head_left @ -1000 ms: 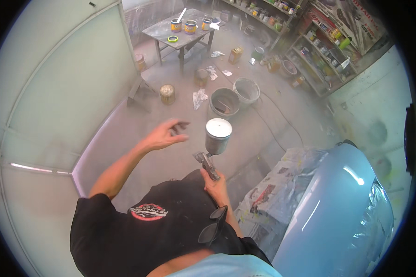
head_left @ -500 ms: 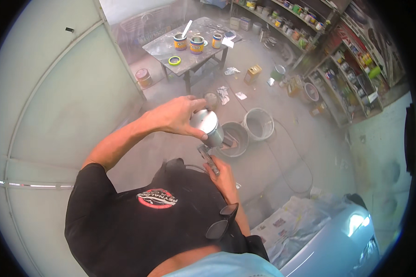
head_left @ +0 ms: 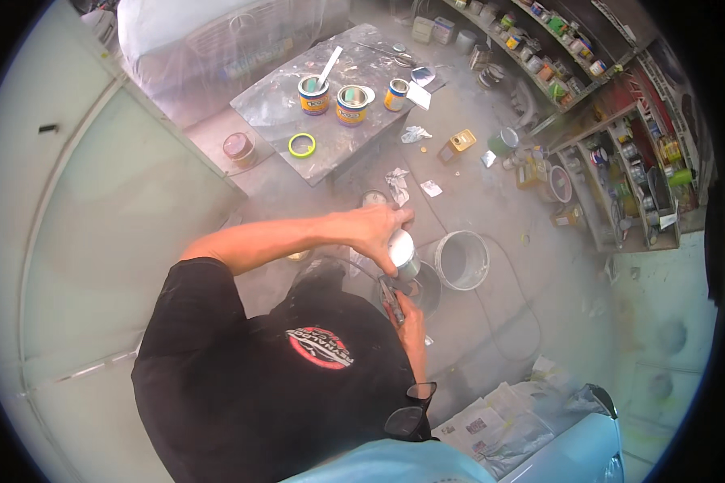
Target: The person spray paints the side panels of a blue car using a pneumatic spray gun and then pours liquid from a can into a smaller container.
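A paint spray gun (head_left: 390, 301) with a metal cup (head_left: 403, 256) on it is held out in front of my chest. The fingers and thumb of my left hand (head_left: 379, 232) reach round the cup's pale lid and grip it from the left. Lower down, my right hand (head_left: 412, 326) is closed round the gun's handle; part of the gun is hidden behind its fingers. Just behind the gun, a dark bucket (head_left: 431, 290) stands on the floor, partly covered by the cup and my hand.
A pale bucket (head_left: 461, 262) stands right of the gun, near a hose (head_left: 532, 310). Ahead, a stained table (head_left: 258, 105) bears open paint cans (head_left: 353, 105) and a yellow-green ring (head_left: 302, 146). Shelves (head_left: 540, 60) line the right. A light-blue car panel (head_left: 572, 451) is close at lower right.
The view has tilted and come closer to the table. Both hands and the spray gun now appear further right and lower. Both grips are kept.
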A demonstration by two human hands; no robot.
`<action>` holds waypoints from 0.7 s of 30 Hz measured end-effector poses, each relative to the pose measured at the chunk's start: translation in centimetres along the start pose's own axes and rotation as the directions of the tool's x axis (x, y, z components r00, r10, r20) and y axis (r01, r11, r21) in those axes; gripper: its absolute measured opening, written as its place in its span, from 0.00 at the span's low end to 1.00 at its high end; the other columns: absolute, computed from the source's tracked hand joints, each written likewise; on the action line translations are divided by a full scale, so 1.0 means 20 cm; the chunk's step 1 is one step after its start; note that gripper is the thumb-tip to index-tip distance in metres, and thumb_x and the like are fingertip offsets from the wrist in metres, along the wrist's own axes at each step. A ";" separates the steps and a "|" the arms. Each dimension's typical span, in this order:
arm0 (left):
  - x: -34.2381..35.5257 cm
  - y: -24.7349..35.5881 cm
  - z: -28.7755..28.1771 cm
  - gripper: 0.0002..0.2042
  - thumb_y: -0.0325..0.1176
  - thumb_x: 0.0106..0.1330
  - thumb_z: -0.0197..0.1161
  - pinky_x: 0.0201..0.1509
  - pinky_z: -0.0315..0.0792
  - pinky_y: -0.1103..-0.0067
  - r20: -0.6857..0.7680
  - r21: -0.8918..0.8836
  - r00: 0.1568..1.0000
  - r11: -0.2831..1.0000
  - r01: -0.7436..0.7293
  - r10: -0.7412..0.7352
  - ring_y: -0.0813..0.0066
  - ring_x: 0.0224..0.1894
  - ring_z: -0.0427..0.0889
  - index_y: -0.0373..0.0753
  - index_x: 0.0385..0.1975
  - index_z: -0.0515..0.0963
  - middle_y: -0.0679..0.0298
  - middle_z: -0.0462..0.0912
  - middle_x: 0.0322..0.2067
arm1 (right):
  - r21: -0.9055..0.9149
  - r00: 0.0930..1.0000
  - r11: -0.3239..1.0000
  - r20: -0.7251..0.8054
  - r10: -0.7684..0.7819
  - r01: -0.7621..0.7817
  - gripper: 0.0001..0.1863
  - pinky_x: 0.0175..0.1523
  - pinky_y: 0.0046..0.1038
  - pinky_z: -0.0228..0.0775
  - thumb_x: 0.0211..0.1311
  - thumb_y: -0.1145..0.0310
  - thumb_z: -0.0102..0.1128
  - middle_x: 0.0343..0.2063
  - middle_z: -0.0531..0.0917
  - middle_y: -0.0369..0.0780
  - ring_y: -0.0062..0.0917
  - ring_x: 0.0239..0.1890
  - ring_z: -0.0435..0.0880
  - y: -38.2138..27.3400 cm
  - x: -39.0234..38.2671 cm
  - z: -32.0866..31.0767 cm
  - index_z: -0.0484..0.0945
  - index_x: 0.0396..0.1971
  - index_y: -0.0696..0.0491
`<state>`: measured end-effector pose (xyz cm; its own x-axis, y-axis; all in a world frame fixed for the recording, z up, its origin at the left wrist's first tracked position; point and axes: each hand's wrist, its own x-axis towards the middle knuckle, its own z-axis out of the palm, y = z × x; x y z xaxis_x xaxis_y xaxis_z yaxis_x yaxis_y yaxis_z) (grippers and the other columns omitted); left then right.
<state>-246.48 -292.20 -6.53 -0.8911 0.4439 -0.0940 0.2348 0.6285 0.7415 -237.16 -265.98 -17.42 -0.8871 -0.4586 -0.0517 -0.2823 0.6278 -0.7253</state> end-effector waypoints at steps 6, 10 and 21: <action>0.19 -0.27 -0.29 0.39 0.45 0.36 0.78 0.45 0.76 0.62 0.061 -0.063 0.998 0.998 0.008 -0.004 0.47 0.44 0.81 0.33 0.48 0.68 0.46 0.76 0.46 | -0.002 0.994 1.000 -0.107 -0.004 0.004 0.17 0.48 0.35 0.75 0.61 0.68 0.67 0.41 0.85 0.50 0.46 0.44 0.85 0.11 0.29 0.21 0.80 0.49 0.57; 0.24 -0.48 -0.37 0.41 0.47 0.38 0.79 0.45 0.76 0.65 -0.136 -0.096 0.985 0.988 -0.122 0.109 0.53 0.45 0.82 0.33 0.52 0.68 0.49 0.77 0.45 | 0.074 0.983 0.986 -0.101 0.154 -0.146 0.17 0.47 0.33 0.75 0.62 0.68 0.67 0.39 0.86 0.48 0.37 0.42 0.86 -0.02 0.47 0.25 0.80 0.49 0.58; -0.01 -1.70 0.00 0.28 0.47 0.72 0.55 0.52 0.81 0.62 0.088 -0.913 0.813 -0.374 -0.166 -0.576 0.52 0.52 0.82 0.36 0.66 0.62 0.48 0.74 0.56 | 0.369 0.880 0.871 -0.221 0.421 -0.325 0.14 0.38 0.27 0.71 0.65 0.67 0.64 0.32 0.85 0.40 0.23 0.32 0.80 0.09 0.64 0.25 0.81 0.46 0.60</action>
<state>-254.32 -313.69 -31.72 -0.8256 0.0552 -0.5615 -0.2940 -0.8915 0.3447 -247.08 -273.90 -22.87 -0.9799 -0.0001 -0.1995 0.1767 0.4640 -0.8681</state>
